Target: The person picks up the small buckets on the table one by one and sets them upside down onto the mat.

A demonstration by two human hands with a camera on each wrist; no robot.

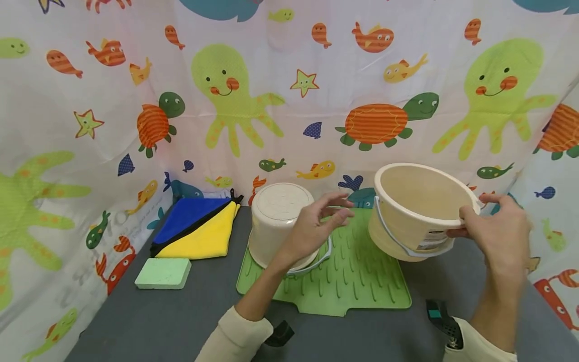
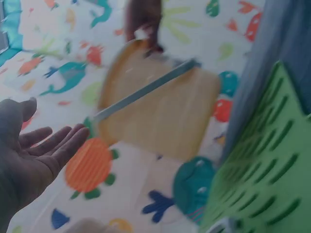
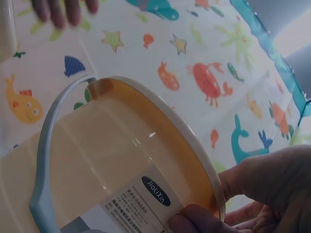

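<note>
A cream bucket point(image 1: 407, 216) with a pale blue-grey handle point(image 1: 398, 239) hangs tilted above the right part of the green drying mat point(image 1: 362, 286). My right hand point(image 1: 499, 231) pinches its rim at the right side, thumb on the outside in the head view. The label point(image 3: 150, 199) on its wall shows in the right wrist view. My left hand point(image 1: 318, 223) is in the air with fingers extended, holding nothing, in front of a second cream bucket point(image 1: 282, 201). That one stands upside down on the mat's left part, its handle point(image 1: 316, 264) lying at its base.
A folded blue and yellow cloth point(image 1: 199, 229) with black edging lies left of the mat. Nearer me is a light green sponge point(image 1: 163, 273). A curtain point(image 1: 271, 100) printed with sea animals rises behind and beside the grey table point(image 1: 203, 311).
</note>
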